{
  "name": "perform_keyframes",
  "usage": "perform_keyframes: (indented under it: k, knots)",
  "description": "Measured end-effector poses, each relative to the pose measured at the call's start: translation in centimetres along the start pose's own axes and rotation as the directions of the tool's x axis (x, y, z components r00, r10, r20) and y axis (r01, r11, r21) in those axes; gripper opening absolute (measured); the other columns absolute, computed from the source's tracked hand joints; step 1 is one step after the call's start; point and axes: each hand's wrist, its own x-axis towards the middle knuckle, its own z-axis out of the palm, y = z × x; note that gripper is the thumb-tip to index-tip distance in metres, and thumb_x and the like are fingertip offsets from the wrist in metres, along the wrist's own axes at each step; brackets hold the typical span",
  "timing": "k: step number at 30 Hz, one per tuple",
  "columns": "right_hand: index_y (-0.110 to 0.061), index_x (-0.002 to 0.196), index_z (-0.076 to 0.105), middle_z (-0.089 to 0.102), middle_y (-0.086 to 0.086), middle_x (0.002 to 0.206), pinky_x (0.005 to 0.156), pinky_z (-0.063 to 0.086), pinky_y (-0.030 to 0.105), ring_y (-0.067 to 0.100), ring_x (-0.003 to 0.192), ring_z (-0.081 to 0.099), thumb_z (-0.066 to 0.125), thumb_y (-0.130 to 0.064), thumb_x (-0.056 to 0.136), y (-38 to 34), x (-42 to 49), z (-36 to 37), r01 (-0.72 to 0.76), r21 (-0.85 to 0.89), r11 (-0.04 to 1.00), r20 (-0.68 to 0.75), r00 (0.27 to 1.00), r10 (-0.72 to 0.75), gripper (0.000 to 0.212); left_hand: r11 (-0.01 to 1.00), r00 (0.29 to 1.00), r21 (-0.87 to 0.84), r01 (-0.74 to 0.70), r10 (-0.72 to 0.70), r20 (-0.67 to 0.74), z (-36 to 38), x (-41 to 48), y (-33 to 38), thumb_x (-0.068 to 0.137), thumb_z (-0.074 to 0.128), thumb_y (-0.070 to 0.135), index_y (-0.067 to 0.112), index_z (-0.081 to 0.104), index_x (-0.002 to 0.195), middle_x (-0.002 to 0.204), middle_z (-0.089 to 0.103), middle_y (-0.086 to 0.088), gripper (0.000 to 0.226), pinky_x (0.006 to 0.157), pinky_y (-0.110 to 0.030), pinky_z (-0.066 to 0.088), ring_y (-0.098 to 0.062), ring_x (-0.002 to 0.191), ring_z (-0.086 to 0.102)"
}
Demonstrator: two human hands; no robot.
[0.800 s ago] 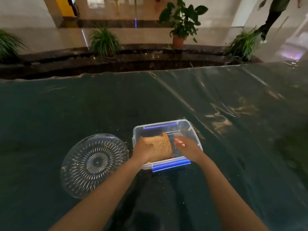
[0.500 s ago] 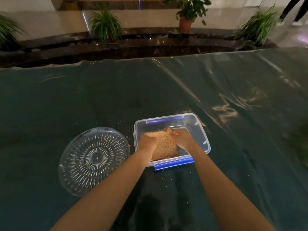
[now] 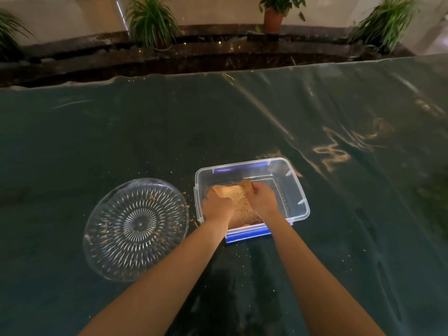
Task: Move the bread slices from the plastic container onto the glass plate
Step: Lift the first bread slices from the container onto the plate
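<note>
A clear plastic container (image 3: pixel 299 190) with blue clips sits on the dark table, just right of centre. Brown bread slices (image 3: pixel 238 202) lie in its left half. My left hand (image 3: pixel 217 206) grips the left edge of the bread. At the bread's right edge and far corner, my right hand (image 3: pixel 263 198) holds on. Both hands are inside the container. To the left of it lies a round cut-glass plate (image 3: pixel 97 229) with only crumbs on it.
A shiny plastic sheet covers the dark green table (image 3: pixel 339 117). Crumbs are scattered between the plate and the container. Beyond the table's far edge runs a dark stone ledge with potted plants (image 3: pixel 274 13).
My right hand has moved left onto the bread and closed on it. The left hand has kept its hold. The view has tilted downward.
</note>
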Motion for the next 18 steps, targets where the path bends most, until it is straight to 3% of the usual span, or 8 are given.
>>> perform_keyframes:
  k: [2, 6, 9, 10, 13, 15, 18]
  knots:
    - [-0.006, 0.113, 0.061, 0.066, 0.013, 0.110, 0.098, 0.045, 0.037, 0.028, 0.104, 0.061, 0.045, -0.031, 0.094, 0.1, -0.1, 0.0, 0.014, 0.028, 1.000, -0.012, 1.000, -0.014, 0.035, 0.999, 0.999, 0.027, -0.047, 0.047, -0.013, 0.0, -0.6, -0.1, 0.096, 0.039, 0.014, 0.013, 0.044, 0.139, 0.136, 0.054, -0.011, 0.043, 0.100, -0.036, 0.050, -0.027, 0.123, 0.054]
    - [-0.003, 0.110, 0.063, 0.066, 0.016, 0.107, 0.100, 0.047, 0.039, 0.028, 0.100, 0.062, 0.046, -0.035, 0.094, 0.6, 0.3, -0.7, 0.015, 0.058, 0.998, -0.003, 1.000, -0.015, 0.039, 0.992, 0.992, -0.029, -0.121, 0.119, -0.040, 0.0, -1.3, -0.2, 0.098, 0.038, 0.014, 0.012, 0.045, 0.137, 0.133, 0.056, -0.011, 0.040, 0.103, -0.040, 0.049, -0.028, 0.123, 0.055]
    - [-0.006, 0.100, 0.064, 0.064, 0.009, 0.088, 0.081, 0.048, 0.024, 0.019, 0.084, 0.058, 0.049, -0.030, 0.093, 0.7, 0.2, -1.4, 0.017, 0.161, 0.987, 0.065, 0.997, -0.028, 0.029, 0.977, 0.979, -0.080, -0.198, 0.193, -0.060, -0.4, -1.7, -0.3, 0.100, 0.036, 0.023, 0.009, 0.050, 0.131, 0.129, 0.058, -0.012, 0.037, 0.104, -0.038, 0.048, -0.026, 0.120, 0.056]
    - [-0.008, 0.100, 0.064, 0.062, 0.005, 0.086, 0.080, 0.047, 0.025, 0.016, 0.084, 0.057, 0.051, -0.030, 0.092, 0.6, 0.0, -1.7, 0.012, 0.203, 0.979, 0.086, 0.996, -0.030, 0.027, 0.972, 0.976, -0.100, -0.214, 0.209, -0.055, -0.5, -1.7, -0.3, 0.100, 0.035, 0.023, 0.009, 0.050, 0.130, 0.129, 0.058, -0.011, 0.036, 0.105, -0.036, 0.047, -0.025, 0.119, 0.056]
    - [-0.013, 0.116, 0.061, 0.063, 0.004, 0.106, 0.097, 0.046, 0.038, 0.020, 0.103, 0.057, 0.052, -0.033, 0.091, -0.1, -0.8, -3.0, 0.024, 0.269, 0.963, 0.093, 0.994, -0.051, 0.033, 0.943, 0.964, -0.198, -0.266, 0.259, -0.057, -1.6, -2.4, 0.3, 0.101, 0.035, 0.026, 0.013, 0.049, 0.128, 0.116, 0.056, 0.003, 0.033, 0.090, -0.021, 0.042, -0.015, 0.112, 0.053]
    - [-0.016, 0.114, 0.062, 0.065, 0.004, 0.111, 0.097, 0.048, 0.040, 0.023, 0.108, 0.058, 0.056, -0.029, 0.090, -1.0, -1.4, -4.1, 0.051, 0.395, 0.917, 0.118, 0.987, -0.106, 0.029, 0.913, 0.949, -0.259, -0.315, 0.310, -0.061, -2.8, -2.9, 1.0, 0.100, 0.038, 0.027, 0.018, 0.047, 0.127, 0.105, 0.051, 0.012, 0.030, 0.084, -0.018, 0.042, -0.012, 0.107, 0.051]
    - [-0.014, 0.116, 0.061, 0.064, 0.004, 0.110, 0.096, 0.049, 0.041, 0.025, 0.109, 0.059, 0.060, -0.029, 0.087, -3.1, -2.4, -5.5, 0.126, 0.478, 0.869, 0.127, 0.969, -0.211, 0.032, 0.862, 0.921, -0.337, -0.379, 0.387, -0.045, -5.5, -3.5, 2.0, 0.099, 0.042, 0.025, 0.017, 0.045, 0.133, 0.133, 0.050, 0.000, 0.036, 0.104, -0.037, 0.044, -0.019, 0.125, 0.049]
